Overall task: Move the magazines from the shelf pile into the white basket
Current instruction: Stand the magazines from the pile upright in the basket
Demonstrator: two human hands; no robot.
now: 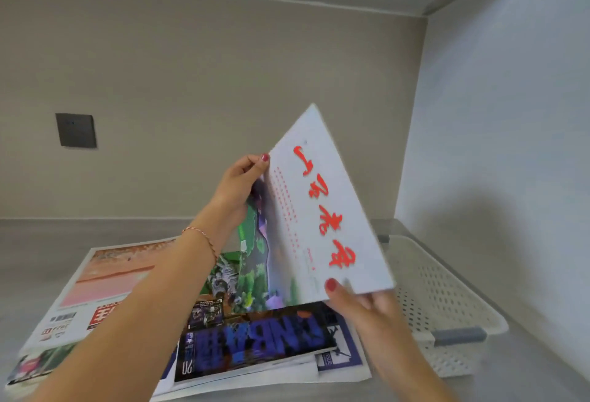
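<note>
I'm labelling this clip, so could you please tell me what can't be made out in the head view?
- White basket: its inside is partly hidden by the lifted magazine and right hand.
- Pile: lower magazines are covered by those on top and by the arms, so their number is unclear.
- Lifted magazine's small red print: blurred.
- Left hand: fingers behind the magazine.

Beige back wall (pixel 223 82) bears a dark switch plate (pixel 76 130); grey shelf surface (pixel 48 258) below.

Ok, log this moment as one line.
step: lifting | left hand: holds white magazine top edge | right hand: holds bottom corner | pile: on shelf | white basket: right, looks empty
</note>
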